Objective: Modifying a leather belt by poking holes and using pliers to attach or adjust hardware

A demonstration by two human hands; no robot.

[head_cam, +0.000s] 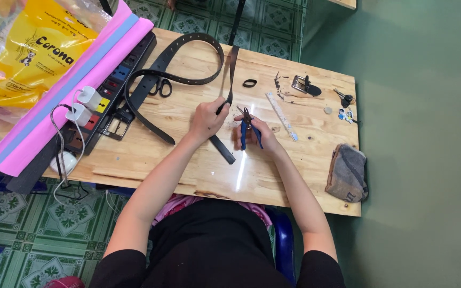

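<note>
My left hand (207, 119) grips a black belt strap (232, 74) near the middle of the wooden table (188, 165); the strap runs from the far edge down under my hand to a loose end at the front. My right hand (254, 133) holds blue-handled pliers (247, 128) with their jaws pointing toward the strap beside my left hand. A second black belt (188, 58) with punched holes and a metal buckle (116, 127) loops across the table's left half.
A black power strip (108, 90) with white chargers lies at the left beside pink and blue foam sheets (70, 85) and a yellow bag (33, 53). Scissors (160, 87), a belt loop (249, 83), a buckle (301, 84), a ruler (282, 116), keys (344, 98) and a grey cloth (347, 173) lie about.
</note>
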